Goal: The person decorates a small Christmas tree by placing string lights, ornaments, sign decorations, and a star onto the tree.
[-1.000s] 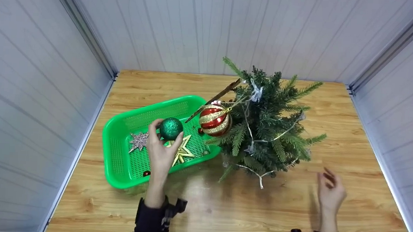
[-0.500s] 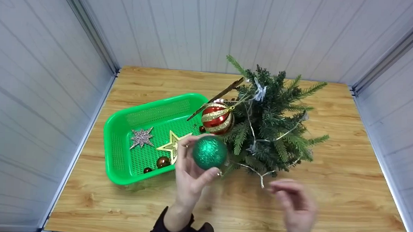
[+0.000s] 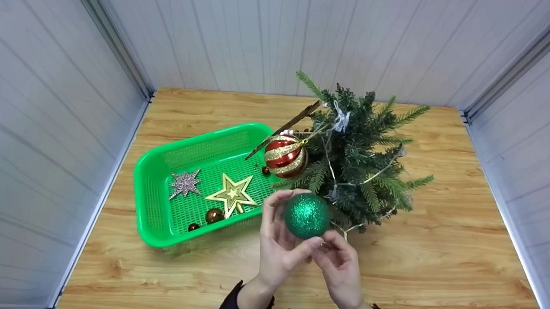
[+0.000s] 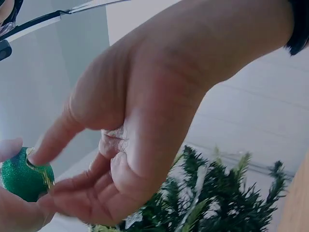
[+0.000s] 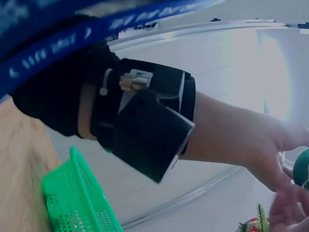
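My left hand (image 3: 276, 250) grips a glittery green Christmas ball (image 3: 307, 216) between thumb and fingers, in front of the small Christmas tree (image 3: 360, 163). My right hand (image 3: 341, 273) meets it from the lower right, fingertips close to the left thumb. In the left wrist view, the right hand (image 4: 154, 116) pinches at the ball's gold cord (image 4: 47, 176), while left-hand fingers hold the green ball (image 4: 21, 179) at the image edge. The right wrist view shows the left hand (image 5: 258, 150) and part of the ball (image 5: 301, 169).
Left of the tree stands a green basket (image 3: 145, 204) with a gold star (image 3: 231, 194), a glittery snowflake-like star (image 3: 185, 184) and small brown balls (image 3: 214, 215). A red-and-gold striped ball (image 3: 285, 156) hangs beside a thin brown stick (image 3: 285, 128) over the basket's right end.
My left hand has carried the green ball from above the basket rightward to before the tree. My right hand has come in from the far right to the ball.
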Tool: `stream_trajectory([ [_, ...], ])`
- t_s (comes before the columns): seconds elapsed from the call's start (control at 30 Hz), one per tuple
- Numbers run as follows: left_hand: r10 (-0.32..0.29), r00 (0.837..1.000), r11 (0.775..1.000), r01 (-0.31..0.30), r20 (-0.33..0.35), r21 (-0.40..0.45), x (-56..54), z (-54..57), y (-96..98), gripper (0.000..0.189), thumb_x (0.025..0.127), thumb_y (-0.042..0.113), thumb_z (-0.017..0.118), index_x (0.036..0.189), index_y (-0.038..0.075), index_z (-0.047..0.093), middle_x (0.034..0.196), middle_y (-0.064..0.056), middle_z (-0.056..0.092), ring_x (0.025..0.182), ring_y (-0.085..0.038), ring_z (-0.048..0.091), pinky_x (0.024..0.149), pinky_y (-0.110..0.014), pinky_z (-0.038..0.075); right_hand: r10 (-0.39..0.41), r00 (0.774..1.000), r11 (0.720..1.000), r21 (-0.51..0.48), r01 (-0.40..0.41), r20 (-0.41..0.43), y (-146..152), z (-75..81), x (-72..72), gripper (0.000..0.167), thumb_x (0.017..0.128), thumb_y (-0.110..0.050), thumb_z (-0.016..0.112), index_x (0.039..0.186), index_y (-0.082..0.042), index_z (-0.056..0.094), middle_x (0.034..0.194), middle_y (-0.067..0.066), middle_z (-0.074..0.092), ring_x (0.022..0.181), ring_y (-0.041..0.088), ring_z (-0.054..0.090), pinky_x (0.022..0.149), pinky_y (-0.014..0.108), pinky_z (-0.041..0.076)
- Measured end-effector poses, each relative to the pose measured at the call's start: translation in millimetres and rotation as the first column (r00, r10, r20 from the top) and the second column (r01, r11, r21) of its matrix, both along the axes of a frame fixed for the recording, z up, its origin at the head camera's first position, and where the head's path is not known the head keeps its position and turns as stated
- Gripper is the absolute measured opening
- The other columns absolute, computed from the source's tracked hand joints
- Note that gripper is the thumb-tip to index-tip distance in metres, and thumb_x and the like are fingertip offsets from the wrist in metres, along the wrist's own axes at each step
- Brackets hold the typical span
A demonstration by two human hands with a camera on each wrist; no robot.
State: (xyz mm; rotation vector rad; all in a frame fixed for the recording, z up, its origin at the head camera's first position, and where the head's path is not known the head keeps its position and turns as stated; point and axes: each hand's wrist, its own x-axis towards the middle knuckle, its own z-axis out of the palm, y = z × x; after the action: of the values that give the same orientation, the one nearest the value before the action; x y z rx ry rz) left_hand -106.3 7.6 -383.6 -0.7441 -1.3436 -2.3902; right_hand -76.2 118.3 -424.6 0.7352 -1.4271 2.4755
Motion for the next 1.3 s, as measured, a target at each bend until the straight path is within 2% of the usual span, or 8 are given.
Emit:
stream_trajectory([
  [0.27,0.108,0.991,0.989,-0.115,-0.08,-0.088,2.8,-10.6,10.4,0.067,0.065,0.001,0.071,0.117,-0.011,0.029,0.115,-0.027,0.038,0.107,-0.036,0.043,0.088,-0.048,0.041,-0.025,0.995,0.979,-0.202,0.005,-0.095,32,7.0,0.1,0.018,0.085,0.014,0.038,0.092,0.009,0.053,0.094,0.014,0.056,0.083,0.019,0.054,0.072,0.026,0.048],
  [0.43,0.089,0.979,0.967,-0.129,-0.182,-0.22,10.6,-19.2,28.1,0.063,0.063,0.0,0.072,0.112,-0.013,0.034,0.111,-0.021,0.042,0.101,-0.034,0.045,0.087,-0.042,0.044,-0.021,0.986,0.963,-0.267,-0.024,-0.165,52,16.3,0.1,0.017,0.082,0.015,0.035,0.087,0.01,0.05,0.087,0.018,0.057,0.08,0.023,0.055,0.072,0.03,0.048],
  [0.5,0.065,0.976,0.954,-0.121,-0.208,-0.272,13.9,-19.3,34.0,0.059,0.065,0.001,0.072,0.11,-0.011,0.037,0.108,-0.019,0.043,0.098,-0.033,0.047,0.086,-0.04,0.045,-0.061,0.981,0.971,-0.238,0.017,-0.182,58,20.2,0.3,0.017,0.08,0.017,0.034,0.086,0.012,0.05,0.083,0.018,0.057,0.077,0.023,0.055,0.07,0.029,0.048],
  [0.6,0.059,0.971,0.922,-0.142,-0.231,-0.361,17.3,-17.7,39.2,0.054,0.065,0.002,0.073,0.107,-0.008,0.042,0.105,-0.017,0.046,0.097,-0.027,0.049,0.084,-0.036,0.046,-0.194,0.968,0.977,-0.123,0.176,-0.158,65,25.3,3.0,0.018,0.077,0.023,0.036,0.083,0.016,0.05,0.079,0.019,0.057,0.072,0.022,0.056,0.066,0.027,0.049],
  [0.73,0.019,0.969,0.864,-0.14,-0.246,-0.484,19.1,-18.5,42.8,0.051,0.065,0.002,0.074,0.106,-0.004,0.046,0.104,-0.013,0.049,0.099,-0.021,0.05,0.086,-0.03,0.044,-0.34,0.931,0.932,0.086,0.353,-0.132,73,26.6,6.8,0.021,0.071,0.031,0.043,0.084,0.018,0.054,0.08,0.019,0.059,0.072,0.021,0.059,0.065,0.024,0.05],
  [0.87,-0.038,0.96,0.831,-0.123,-0.276,-0.543,18.3,-21.8,46.3,0.04,0.072,0.004,0.071,0.104,-0.004,0.05,0.103,-0.012,0.053,0.1,-0.017,0.052,0.088,-0.027,0.043,-0.333,0.926,0.903,0.225,0.367,-0.178,78,24.1,7.1,0.024,0.067,0.032,0.049,0.085,0.018,0.057,0.082,0.019,0.06,0.077,0.02,0.059,0.069,0.022,0.049],
  [1.13,0.039,0.957,0.856,-0.18,-0.288,-0.484,9.6,-22.0,45.3,0.008,0.077,-0.002,0.063,0.084,-0.005,0.064,0.081,-0.011,0.065,0.079,-0.012,0.06,0.073,-0.02,0.049,-0.316,0.905,0.835,0.37,0.408,-0.285,78,34.3,7.7,0.02,0.067,0.025,0.059,0.083,0.014,0.061,0.08,0.018,0.061,0.077,0.017,0.057,0.072,0.02,0.048],
  [1.3,0.071,0.949,0.851,-0.218,-0.306,-0.477,6.3,-15.5,40.6,0.004,0.075,-0.002,0.066,0.079,-0.002,0.066,0.075,-0.008,0.065,0.073,-0.011,0.06,0.069,-0.017,0.048,-0.321,0.895,0.831,0.363,0.422,-0.309,76,39.9,7.7,0.017,0.069,0.023,0.06,0.084,0.015,0.06,0.083,0.02,0.062,0.078,0.018,0.059,0.072,0.02,0.048],
])
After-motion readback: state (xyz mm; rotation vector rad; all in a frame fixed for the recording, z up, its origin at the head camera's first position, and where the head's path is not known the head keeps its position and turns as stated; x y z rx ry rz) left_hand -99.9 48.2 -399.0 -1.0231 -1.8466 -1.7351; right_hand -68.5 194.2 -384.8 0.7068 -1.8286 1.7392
